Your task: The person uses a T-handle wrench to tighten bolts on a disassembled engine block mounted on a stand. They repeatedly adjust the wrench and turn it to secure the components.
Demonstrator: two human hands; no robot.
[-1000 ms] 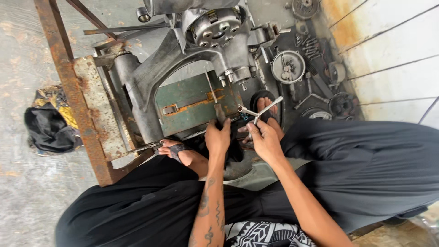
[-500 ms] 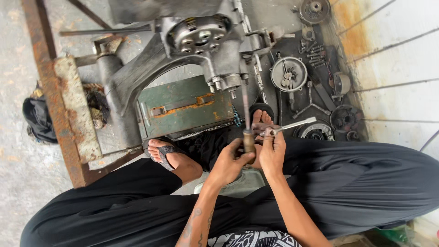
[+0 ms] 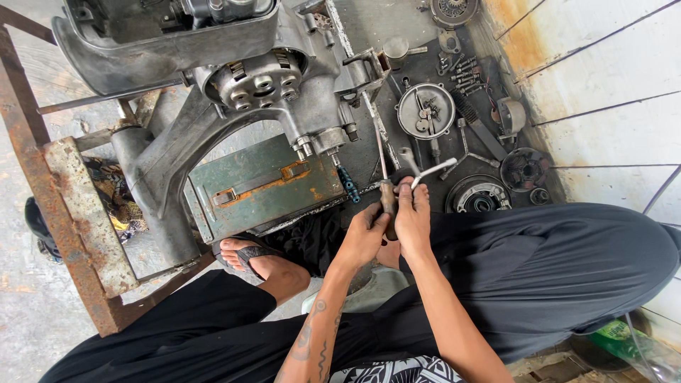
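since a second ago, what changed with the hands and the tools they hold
Both hands drew back from the grey metal engine casing toward the lap. The left hand let go near the casing and took hold of the long wooden-handled screwdriver, which now stands upright between both hands. The right hand kept the silver T-shaped wrench. The rusty green metal box and sandalled foot stayed put.

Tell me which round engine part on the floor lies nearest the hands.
The round clutch-like part, just right of the right hand; the pale cover plate lies farther up.
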